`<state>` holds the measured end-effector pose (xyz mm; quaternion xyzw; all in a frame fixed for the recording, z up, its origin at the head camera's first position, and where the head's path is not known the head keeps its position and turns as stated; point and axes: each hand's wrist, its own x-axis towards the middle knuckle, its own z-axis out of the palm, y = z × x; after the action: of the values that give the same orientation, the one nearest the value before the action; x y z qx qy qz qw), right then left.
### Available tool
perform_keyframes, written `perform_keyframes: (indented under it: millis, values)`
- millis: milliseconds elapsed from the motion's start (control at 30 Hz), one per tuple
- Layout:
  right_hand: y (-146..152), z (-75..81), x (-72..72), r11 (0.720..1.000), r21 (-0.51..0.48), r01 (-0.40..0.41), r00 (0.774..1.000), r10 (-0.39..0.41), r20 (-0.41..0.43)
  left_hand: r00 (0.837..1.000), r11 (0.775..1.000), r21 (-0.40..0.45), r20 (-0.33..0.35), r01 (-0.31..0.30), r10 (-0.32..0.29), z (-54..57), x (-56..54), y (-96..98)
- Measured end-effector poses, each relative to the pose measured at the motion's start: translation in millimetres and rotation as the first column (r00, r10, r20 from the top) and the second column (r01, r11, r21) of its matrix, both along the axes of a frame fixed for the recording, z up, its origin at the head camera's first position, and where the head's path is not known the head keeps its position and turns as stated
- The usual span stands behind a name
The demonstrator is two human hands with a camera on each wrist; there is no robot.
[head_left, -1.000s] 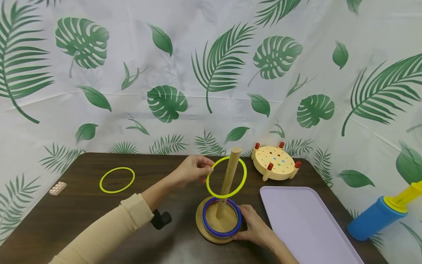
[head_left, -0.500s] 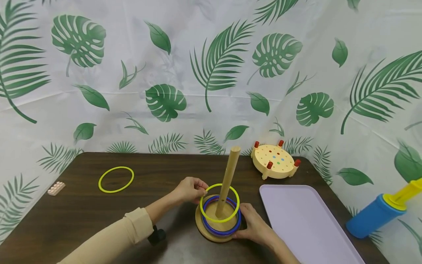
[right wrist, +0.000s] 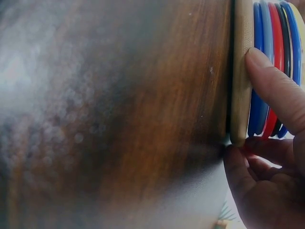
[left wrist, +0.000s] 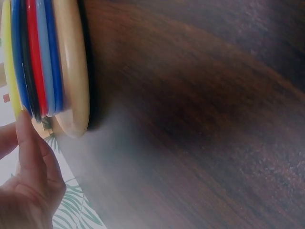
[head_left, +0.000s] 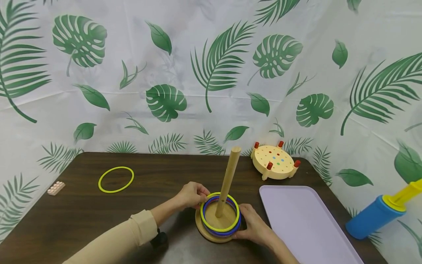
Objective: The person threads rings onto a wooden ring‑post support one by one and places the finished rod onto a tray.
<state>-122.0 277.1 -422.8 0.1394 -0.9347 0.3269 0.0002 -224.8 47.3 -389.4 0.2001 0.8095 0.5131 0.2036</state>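
My left hand (head_left: pixel 192 195) pinches a yellow ring (head_left: pixel 219 230) at its left edge, thumb against fingertips. The ring encircles the upright wooden peg (head_left: pixel 228 179) and lies level, right at the top of a stack of rings. In the left wrist view, a blue ring (left wrist: pixel 19 62), a black ring (left wrist: pixel 27 62), a red ring (left wrist: pixel 35 62) and more blue ones follow down to the round wooden base (left wrist: pixel 76 71). My right hand (head_left: pixel 254 225) grips that base from the right; its thumb lies at the base's upper edge, with fingers low at the rim.
Another yellow ring (head_left: pixel 100 183) lies on the dark table (head_left: pixel 138 170) at the left, near a small pink block (head_left: pixel 56 188). A lilac tray (head_left: pixel 296 216) is at the right. Behind it stands a round pegged toy (head_left: pixel 275 161); a blue-and-yellow cylinder (head_left: pixel 369 218) stands far right.
My left hand has lowered the yellow ring from around the upper peg down to the stack, and the ring has gone from tilted to level. My right hand has stayed at the base.
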Motion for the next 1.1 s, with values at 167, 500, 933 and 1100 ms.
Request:
perform_keyframes:
  millis: [167,500,933,1100]
  values:
    - [0.2,-0.7,0.0,1.000,-0.001,0.007,1.000,-0.007,0.005,1.000,1.000,-0.010,0.006,-0.007,0.008,-0.3,0.5,2.0]
    - [-0.1,0.7,-0.1,1.000,0.000,-0.001,1.000,0.001,-0.002,1.000,1.000,-0.007,0.005,0.000,0.000,-1.3,-0.4,4.9]
    - [-0.2,-0.1,0.3,1.000,-0.021,-0.006,1.000,0.006,0.011,1.000,1.000,-0.007,-0.014,0.012,-0.012,-2.6,1.4,3.5]
    - [0.3,0.1,0.2,1.000,-0.016,-0.006,1.000,0.007,0.012,1.000,1.000,0.014,-0.001,0.012,-0.012,-2.8,1.2,-1.0]
